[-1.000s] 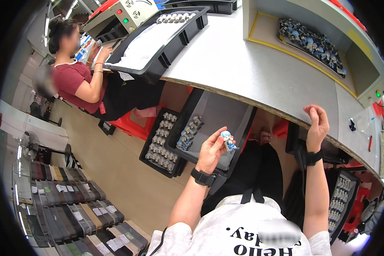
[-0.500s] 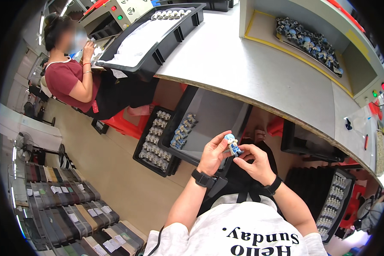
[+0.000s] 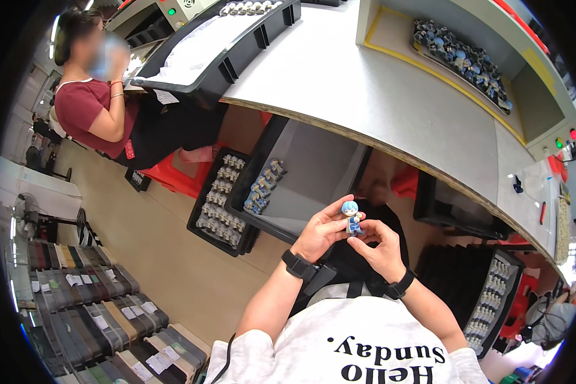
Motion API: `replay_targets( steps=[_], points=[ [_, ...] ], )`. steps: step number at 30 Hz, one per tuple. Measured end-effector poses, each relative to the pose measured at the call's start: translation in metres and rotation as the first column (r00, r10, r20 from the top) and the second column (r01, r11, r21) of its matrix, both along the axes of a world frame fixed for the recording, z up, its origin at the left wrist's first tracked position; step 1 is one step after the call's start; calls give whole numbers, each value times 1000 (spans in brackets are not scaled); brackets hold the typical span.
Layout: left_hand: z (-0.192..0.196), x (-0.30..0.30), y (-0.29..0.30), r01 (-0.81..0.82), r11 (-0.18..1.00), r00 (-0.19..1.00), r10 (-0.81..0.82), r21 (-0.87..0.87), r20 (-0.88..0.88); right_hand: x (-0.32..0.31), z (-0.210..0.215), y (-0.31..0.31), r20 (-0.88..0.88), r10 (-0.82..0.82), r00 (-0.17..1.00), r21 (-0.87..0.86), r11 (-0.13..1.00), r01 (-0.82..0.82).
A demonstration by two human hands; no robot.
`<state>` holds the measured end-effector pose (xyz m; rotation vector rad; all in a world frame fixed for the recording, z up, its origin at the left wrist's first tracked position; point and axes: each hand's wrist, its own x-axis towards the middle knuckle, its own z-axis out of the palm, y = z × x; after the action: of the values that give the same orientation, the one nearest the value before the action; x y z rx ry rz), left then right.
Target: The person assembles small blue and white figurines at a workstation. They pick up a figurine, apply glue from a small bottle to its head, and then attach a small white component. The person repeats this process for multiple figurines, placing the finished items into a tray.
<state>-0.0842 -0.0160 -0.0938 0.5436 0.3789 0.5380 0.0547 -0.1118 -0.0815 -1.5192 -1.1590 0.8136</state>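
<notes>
A small blue-haired figurine [image 3: 351, 217] sits between my two hands, over my lap. My left hand [image 3: 320, 232] grips it from the left with thumb and fingers. From the right, my right hand [image 3: 377, 246] has its fingertips on the figurine's body. Each wrist carries a black band. Just left of my hands, a black tray [image 3: 313, 163] under the table edge holds a short row of similar blue figurines [image 3: 262, 187].
A grey worktable [image 3: 377, 96] curves above my hands. A black tray of figurines [image 3: 219, 203] lies on the floor at left, another [image 3: 486, 301] at right. More figurines [image 3: 461, 54] lie on the yellow-edged shelf. A seated person in a red shirt [image 3: 86, 105] works at far left.
My right hand came down from the table edge to the figurine in my left hand. Both hands now hold it close to my body. The view shifted slightly.
</notes>
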Motion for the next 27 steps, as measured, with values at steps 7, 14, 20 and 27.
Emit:
replay_targets(
  steps=[7, 14, 20, 27],
  points=[
    [6, 3, -2, 30, 1000, 998, -30, 1, -54, 2, 4, -5, 115, -17, 993, 29, 999, 14],
    [4, 4, -3, 47, 999, 997, -48, -4, -62, 2, 7, -5, 179, -45, 983, 122, 992, 23],
    [2, 6, -6, 59, 998, 992, -63, -35, -110, 1, 11, -3, 157, -128, 979, 163, 981, 102],
    [3, 9, -9, 61, 998, 990, -63, -27, -129, 2, 10, -4, 184, -129, 974, 192, 977, 93]
  ],
)
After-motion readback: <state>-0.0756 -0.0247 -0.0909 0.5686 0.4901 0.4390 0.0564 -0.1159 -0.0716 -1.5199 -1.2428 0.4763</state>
